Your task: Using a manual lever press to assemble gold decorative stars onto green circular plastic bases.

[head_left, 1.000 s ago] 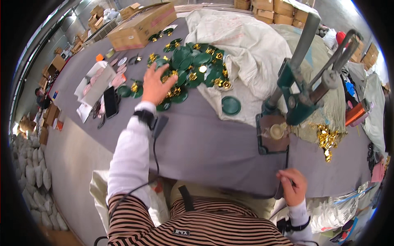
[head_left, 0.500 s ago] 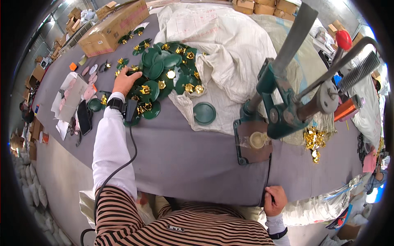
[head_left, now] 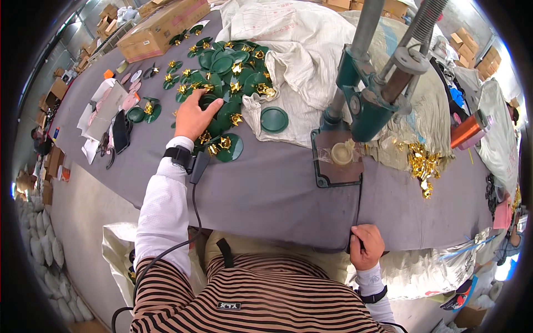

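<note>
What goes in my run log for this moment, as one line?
left hand: on pile of green discs | right hand: gripping table edge | press: untouched

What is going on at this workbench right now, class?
A person in a striped top sits at a grey table. The left hand reaches into a pile of green discs with small gold pieces on them. The right hand grips the table's near edge. A green hand press stands between them, its base plate bearing one pale piece, and loose gold pieces lie to its right.
</note>
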### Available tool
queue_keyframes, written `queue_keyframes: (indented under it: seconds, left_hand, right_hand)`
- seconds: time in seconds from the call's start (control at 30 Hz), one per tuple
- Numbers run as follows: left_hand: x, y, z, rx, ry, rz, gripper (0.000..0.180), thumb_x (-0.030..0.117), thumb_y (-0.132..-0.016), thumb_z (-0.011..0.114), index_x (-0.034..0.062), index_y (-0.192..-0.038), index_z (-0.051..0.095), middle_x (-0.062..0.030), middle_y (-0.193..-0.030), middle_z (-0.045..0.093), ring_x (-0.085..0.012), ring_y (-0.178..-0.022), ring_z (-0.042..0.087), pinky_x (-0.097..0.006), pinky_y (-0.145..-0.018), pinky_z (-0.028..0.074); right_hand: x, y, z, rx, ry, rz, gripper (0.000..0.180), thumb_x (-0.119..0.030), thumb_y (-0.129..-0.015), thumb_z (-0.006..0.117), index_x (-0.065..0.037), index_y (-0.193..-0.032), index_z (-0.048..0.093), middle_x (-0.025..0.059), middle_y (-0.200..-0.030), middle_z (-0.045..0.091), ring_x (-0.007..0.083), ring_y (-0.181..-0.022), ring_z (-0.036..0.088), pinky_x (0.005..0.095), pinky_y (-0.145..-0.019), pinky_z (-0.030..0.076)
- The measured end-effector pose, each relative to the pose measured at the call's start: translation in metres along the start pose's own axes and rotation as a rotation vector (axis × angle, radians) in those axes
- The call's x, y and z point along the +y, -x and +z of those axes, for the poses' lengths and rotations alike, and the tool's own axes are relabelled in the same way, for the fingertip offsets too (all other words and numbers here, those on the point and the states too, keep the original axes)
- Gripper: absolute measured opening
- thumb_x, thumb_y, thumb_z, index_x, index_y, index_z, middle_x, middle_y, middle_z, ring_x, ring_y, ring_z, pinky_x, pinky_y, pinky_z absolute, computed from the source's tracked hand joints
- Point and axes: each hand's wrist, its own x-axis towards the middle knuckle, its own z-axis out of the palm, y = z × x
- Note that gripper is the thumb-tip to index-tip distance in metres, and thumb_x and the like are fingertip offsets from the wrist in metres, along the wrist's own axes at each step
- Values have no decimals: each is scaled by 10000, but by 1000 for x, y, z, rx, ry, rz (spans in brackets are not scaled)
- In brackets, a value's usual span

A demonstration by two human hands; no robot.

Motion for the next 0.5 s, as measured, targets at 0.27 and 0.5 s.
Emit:
queue_keyframes:
  seconds: [0.27,0.5]
  left_hand:
    - [50,29,0,74,-311,631,487,302,-690,790,120,-1115,636,-72,-1135,586,-287,-1123,511,-418,-933,407]
    - [36,24,20,-21,-412,659,194,144,-692,738,98,-862,658,-54,-928,606,-255,-953,548,-398,-826,429]
  right_hand:
    - [1,8,-3,30,-3,-12,224,108,-669,611,0,-860,654,127,-790,641,285,-691,619,341,-617,498]
    - [2,7,0,25,-23,-16,214,93,-683,629,-6,-869,666,115,-797,652,270,-698,624,344,-618,508]
